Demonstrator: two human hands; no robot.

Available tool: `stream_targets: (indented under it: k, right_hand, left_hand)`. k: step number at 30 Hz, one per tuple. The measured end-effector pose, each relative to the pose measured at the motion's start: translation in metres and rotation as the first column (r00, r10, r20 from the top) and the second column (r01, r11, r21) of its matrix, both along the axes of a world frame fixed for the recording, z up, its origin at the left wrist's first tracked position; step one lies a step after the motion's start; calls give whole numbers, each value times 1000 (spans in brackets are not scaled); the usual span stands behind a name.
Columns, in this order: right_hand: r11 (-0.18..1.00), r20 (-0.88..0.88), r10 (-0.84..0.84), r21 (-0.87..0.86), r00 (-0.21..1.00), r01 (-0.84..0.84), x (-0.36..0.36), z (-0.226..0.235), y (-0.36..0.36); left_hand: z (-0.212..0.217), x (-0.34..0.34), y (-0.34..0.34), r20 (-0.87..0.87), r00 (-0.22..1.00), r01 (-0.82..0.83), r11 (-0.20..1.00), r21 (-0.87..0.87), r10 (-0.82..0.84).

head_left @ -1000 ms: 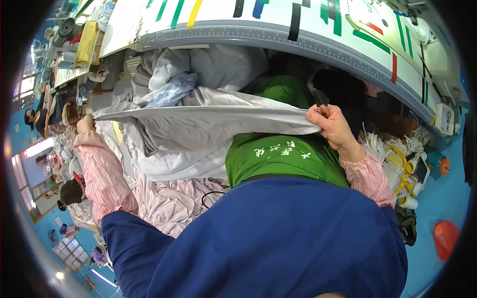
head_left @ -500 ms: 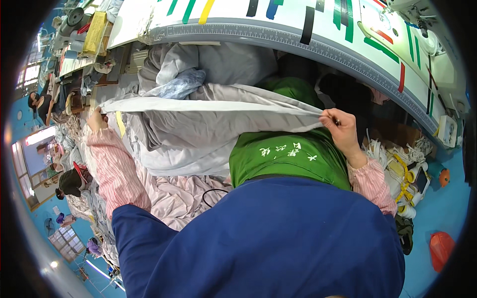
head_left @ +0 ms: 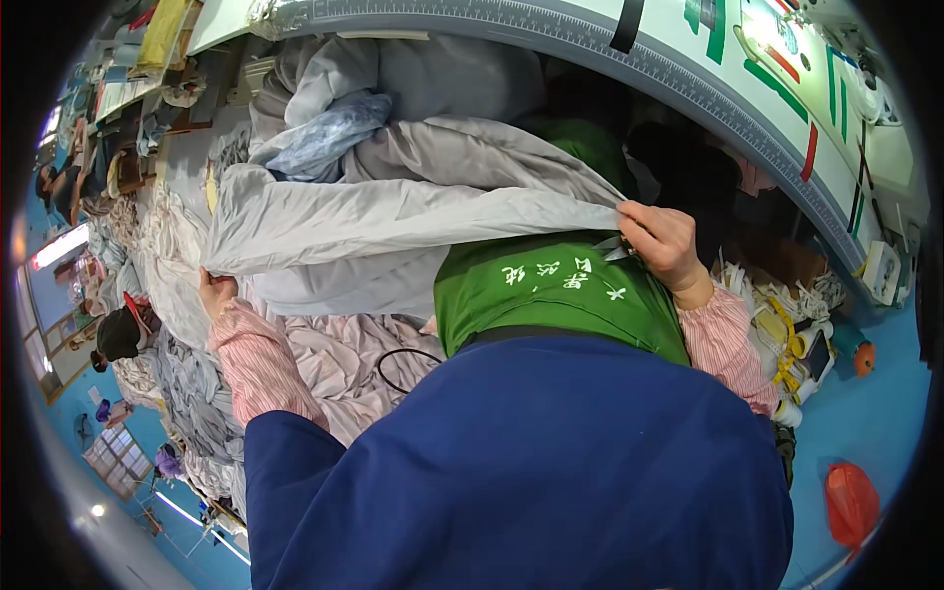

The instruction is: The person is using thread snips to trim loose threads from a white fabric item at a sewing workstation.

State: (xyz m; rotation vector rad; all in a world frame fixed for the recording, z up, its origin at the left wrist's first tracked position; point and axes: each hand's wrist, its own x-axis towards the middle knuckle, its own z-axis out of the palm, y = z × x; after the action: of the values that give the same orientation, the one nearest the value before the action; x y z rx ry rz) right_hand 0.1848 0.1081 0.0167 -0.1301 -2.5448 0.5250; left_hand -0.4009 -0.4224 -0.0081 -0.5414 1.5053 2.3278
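Note:
A light grey cloth (head_left: 403, 218) is stretched across my lap, its folded edge drawn out between my two hands. My left hand (head_left: 218, 293) pinches the cloth's lower left corner. My right hand (head_left: 667, 246) grips the opposite end with thumb and fingers. Small metal blades, which look like thread snips (head_left: 617, 252), poke out from beneath my right fingers; their handles are hidden in the palm. Under the cloth lies my green apron (head_left: 560, 295). More grey fabric and a pale blue patterned piece (head_left: 339, 133) are bunched just beyond.
A white sewing table with a ruler-marked edge (head_left: 472, 15) curves along the far side, a sewing machine (head_left: 787, 49) at its right. Thread cones and a yellow tape (head_left: 787, 344) sit at right, near a red bag (head_left: 851, 503). Heaped cloth (head_left: 187, 374) and a co-worker (head_left: 123, 329) are at left.
My left hand has come down and toward me, so the narrow strip has opened into a broader panel. Snip blades now show below my right hand. The view has shifted slightly.

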Motion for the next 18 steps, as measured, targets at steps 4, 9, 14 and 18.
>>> stream_targets:
  k: [4, 9, 14, 18]
  right_hand:
    - [998, -24, 70, 7, 997, -70, -4, 0, -2]
    - [996, 24, 93, 16, 995, -93, 0, -1, -3]
    - [991, 19, 133, -9, 991, -132, -2, -6, -3]
    - [993, 79, 119, -1, 990, -120, 1, -7, -4]
  left_hand:
    - [-3, 10, -28, 36, 997, -68, 995, 77, 66]
    - [-14, 14, -41, 1, 996, 83, 977, 194, -85]
    - [-11, 23, -63, -4, 1000, 7, 984, 179, -7]
    - [-32, 34, -44, -14, 1000, -26, 997, 76, 27]
